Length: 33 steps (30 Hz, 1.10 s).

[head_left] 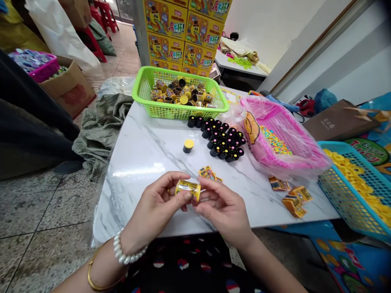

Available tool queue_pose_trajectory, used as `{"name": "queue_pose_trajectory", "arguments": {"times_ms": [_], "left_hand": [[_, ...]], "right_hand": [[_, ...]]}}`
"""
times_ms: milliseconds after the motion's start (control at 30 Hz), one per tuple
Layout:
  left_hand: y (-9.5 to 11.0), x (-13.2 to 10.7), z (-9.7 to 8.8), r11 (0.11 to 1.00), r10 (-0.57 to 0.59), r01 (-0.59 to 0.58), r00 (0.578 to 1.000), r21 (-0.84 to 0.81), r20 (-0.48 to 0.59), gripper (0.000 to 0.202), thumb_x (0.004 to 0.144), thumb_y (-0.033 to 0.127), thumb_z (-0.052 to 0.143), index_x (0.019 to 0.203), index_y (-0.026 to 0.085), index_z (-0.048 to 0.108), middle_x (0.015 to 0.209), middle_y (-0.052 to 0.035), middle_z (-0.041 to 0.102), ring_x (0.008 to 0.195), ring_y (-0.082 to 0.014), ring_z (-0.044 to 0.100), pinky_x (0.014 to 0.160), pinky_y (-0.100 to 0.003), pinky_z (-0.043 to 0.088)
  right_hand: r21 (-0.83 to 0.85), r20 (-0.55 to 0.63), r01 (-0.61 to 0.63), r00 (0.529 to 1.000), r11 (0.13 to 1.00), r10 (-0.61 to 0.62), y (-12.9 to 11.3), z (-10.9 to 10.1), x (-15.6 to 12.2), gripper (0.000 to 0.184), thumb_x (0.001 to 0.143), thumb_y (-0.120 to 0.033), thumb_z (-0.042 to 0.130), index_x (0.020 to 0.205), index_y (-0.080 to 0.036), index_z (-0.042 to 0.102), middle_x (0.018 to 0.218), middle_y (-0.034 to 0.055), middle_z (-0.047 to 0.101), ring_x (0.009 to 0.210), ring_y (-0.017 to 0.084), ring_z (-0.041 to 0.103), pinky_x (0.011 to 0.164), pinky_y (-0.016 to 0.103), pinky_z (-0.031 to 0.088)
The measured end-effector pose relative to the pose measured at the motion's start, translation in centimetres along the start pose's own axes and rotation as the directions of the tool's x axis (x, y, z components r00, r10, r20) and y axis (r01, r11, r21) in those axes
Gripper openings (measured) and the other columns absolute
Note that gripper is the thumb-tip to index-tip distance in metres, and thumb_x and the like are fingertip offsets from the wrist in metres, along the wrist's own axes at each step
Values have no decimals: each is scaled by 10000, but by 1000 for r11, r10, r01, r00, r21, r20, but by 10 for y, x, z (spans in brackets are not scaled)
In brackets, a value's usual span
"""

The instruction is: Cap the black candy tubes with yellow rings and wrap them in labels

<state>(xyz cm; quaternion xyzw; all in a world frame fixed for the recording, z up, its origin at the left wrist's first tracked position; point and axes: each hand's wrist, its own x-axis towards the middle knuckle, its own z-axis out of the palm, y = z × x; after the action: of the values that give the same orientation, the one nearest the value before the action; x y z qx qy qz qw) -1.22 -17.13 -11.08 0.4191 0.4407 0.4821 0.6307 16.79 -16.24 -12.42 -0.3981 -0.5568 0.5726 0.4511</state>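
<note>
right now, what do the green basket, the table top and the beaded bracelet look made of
The green basket looks like moulded plastic: glossy, with an even lattice of holes. The table top looks like polished marble or a marble-look laminate, with grey veins under bright glare; hard to tell which. The bracelet has smooth, softly lustrous white beads, either pearl or pearl-effect plastic.

Yellow printed cartons (183, 32) are stacked behind the marble table (137, 191). A crumpled grey-green cloth (102, 130) is laid on the tiled floor (39, 203) beside it. A cardboard box (69, 87) holding a pink basket (42, 67) is placed near red stools (105, 14).
</note>
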Motion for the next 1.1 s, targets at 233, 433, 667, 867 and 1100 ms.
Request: {"name": "queue_pose_trajectory", "arguments": {"times_ms": [233,433,667,867,1100], "left_hand": [[-6,9,5,999,-40,39,998,18,55,177,852,275,681,984,161,650,759,10,656,612,-88,580,614,-214,509],[-4,5,-6,916,95,-138,987,377,131,375,855,399,662,1172,207,605,1047,-68,678,915,-195,628,787,-327,530],[0,1,-10,500,415,-554,828,666,376,372,853,176,669,1206,250,579,1058,-32,693,1044,-188,598,959,-355,432],[8,-2,-11,706,217,-324,945,630,244,336,837,194,671,1152,243,567,1026,-25,683,962,-177,624,848,-312,475],[9,-1,-13,960,-281,247,863,133,420,278,802,266,714,975,192,510,746,36,610,597,-77,554,499,-163,425]], "right_hand": [[69,-92,-91,991,993,97,8,6,-1,268,773,-199,760,1024,-186,668,834,37,754,690,163,732,676,287,625],[-84,-82,-67,995,994,60,7,-2,1,238,794,-241,750,1016,-178,690,871,33,737,702,111,691,676,219,586],[267,136,-286,957,920,258,0,-8,3,218,773,-294,771,928,-178,671,784,3,691,641,111,660,543,220,585],[327,115,-320,948,889,298,8,-7,0,228,765,-296,782,959,-201,711,732,-10,675,608,99,636,579,226,578],[-68,194,79,979,995,-65,-11,-20,2,250,760,-219,789,1003,-272,767,957,32,683,862,140,638,767,263,543]]}}
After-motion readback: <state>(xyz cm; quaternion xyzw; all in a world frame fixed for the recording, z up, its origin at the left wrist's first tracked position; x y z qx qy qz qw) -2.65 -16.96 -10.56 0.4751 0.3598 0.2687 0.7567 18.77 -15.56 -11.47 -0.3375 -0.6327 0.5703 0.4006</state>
